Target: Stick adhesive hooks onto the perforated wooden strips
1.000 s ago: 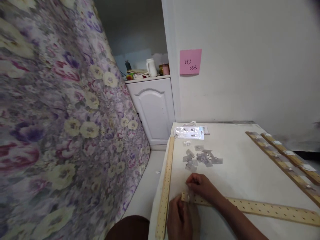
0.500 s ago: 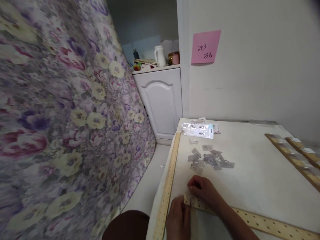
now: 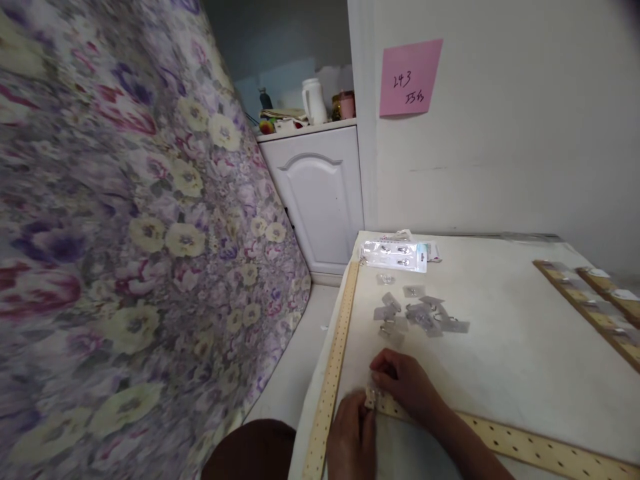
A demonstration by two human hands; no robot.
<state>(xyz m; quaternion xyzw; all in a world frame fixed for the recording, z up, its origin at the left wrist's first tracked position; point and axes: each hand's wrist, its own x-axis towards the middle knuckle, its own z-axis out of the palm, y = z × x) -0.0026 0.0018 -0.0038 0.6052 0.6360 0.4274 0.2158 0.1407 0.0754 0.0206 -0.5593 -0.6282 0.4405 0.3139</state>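
Note:
A pale wooden strip with rows of holes [image 3: 520,437] lies along the near side of the table. My left hand [image 3: 351,433] is closed at its left end, fingers against the wood. My right hand [image 3: 400,380] is just above that end, thumb and fingers pinched together; what they hold, if anything, is too small to make out. A small clear piece [image 3: 373,395] shows on the strip's end between the hands. Beyond them lie several clear adhesive hooks [image 3: 423,317], loosely heaped, with a blister pack of hooks [image 3: 395,256] behind.
A second perforated strip [image 3: 333,367] runs along the table's left edge. At the right lie wooden strips with clear squares on them [image 3: 590,307]. A floral curtain [image 3: 150,233] hangs on the left; a white cabinet [image 3: 320,193] stands behind. A pink note [image 3: 411,79] is on the wall.
The camera view has shifted slightly. My right hand has moved a little left toward the strip's end, where a small clear piece now shows. My left hand stays at the strip's end.

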